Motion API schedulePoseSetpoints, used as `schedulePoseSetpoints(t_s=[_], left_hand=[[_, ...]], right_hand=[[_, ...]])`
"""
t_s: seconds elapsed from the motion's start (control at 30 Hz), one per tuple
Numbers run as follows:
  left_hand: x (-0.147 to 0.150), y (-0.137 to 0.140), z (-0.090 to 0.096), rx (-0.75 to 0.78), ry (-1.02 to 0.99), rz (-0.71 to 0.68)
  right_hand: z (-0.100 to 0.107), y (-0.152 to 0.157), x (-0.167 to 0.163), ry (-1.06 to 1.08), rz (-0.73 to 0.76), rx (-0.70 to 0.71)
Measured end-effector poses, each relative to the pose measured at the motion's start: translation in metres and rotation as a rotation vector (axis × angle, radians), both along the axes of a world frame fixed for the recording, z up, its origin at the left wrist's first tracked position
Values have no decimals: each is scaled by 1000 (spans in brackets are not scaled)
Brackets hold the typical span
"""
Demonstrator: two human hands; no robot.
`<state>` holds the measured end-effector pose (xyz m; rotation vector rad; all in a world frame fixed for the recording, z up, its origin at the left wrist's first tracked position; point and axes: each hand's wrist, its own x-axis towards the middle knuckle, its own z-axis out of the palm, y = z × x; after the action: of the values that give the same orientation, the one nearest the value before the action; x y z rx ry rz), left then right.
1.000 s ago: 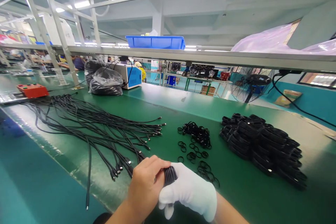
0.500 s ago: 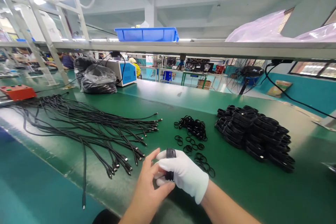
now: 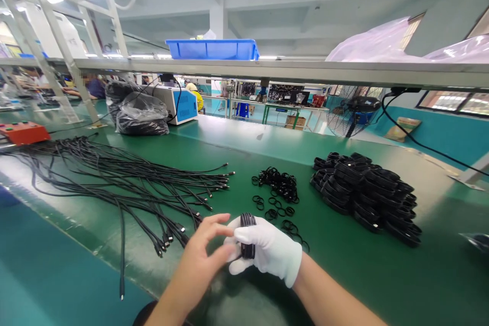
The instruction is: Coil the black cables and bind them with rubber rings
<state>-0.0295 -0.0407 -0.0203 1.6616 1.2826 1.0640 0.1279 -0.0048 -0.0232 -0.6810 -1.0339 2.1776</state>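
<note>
My right hand (image 3: 267,252), in a white glove, grips a coiled black cable (image 3: 248,235) upright near the table's front edge. My bare left hand (image 3: 202,252) is beside it, with thumb and fingertips pinching at the coil's left side. Just beyond the hands lie several small black rubber rings (image 3: 277,193) on the green table (image 3: 267,153). A spread of loose black cables (image 3: 114,178) with plug ends stretches to the left. A heap of coiled, bundled cables (image 3: 367,191) lies to the right.
An orange box with buttons (image 3: 23,132) sits at far left. Dark plastic bags (image 3: 139,114) and a white-and-blue machine (image 3: 178,104) stand at the back. A shelf overhead carries a blue bin (image 3: 212,49). A fan (image 3: 353,112) stands at back right. People work at far left.
My left hand let go of its full grip over the coil and now only pinches it with the fingertips. The gloved right hand turned the coil upright. The view tilted down slightly.
</note>
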Motion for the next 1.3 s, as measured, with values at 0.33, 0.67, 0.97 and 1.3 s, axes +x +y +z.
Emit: schedulePoseSetpoints(t_s=[0.33, 0.67, 0.97, 1.3], left_hand=[[14, 5, 22, 225, 197, -17], [26, -6, 2, 428, 221, 88], [31, 1, 0, 439, 206, 85], [27, 0, -9, 811, 260, 142]], right_hand=[[18, -16, 2, -289, 120, 78], [17, -23, 5, -326, 99, 222], [13, -23, 8, -396, 77, 199], [7, -17, 10, -274, 83, 144]])
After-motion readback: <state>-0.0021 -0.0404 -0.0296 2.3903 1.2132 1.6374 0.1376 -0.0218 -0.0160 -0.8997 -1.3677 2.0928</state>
